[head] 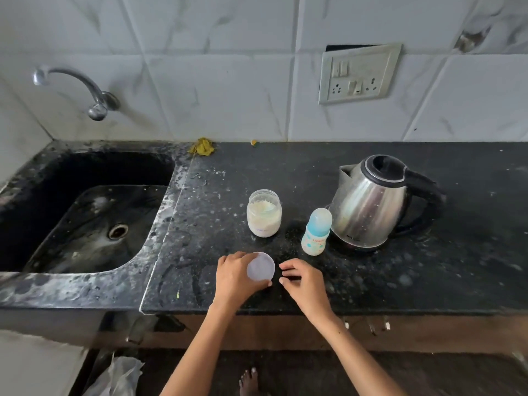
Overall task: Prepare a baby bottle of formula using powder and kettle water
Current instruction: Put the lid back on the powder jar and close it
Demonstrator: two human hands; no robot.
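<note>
A clear jar of pale formula powder (pixel 264 213) stands open on the black counter (pixel 371 281). My left hand (pixel 235 277) holds its round pale lilac lid (pixel 260 266) just above the counter, in front of the jar. My right hand (pixel 303 282) rests beside the lid with fingers loosely curled, holding nothing. A small baby bottle (pixel 316 232) with a blue cap stands upright to the right of the jar. Behind the bottle sits a steel kettle (pixel 371 201) with a black lid and handle.
A dark sink (pixel 85 221) lies to the left, with a tap (pixel 85 90) on the tiled wall above it. A yellow rag (pixel 202 146) lies at the back edge. A socket plate (pixel 358 73) hangs on the wall. The counter's front edge runs just below my hands.
</note>
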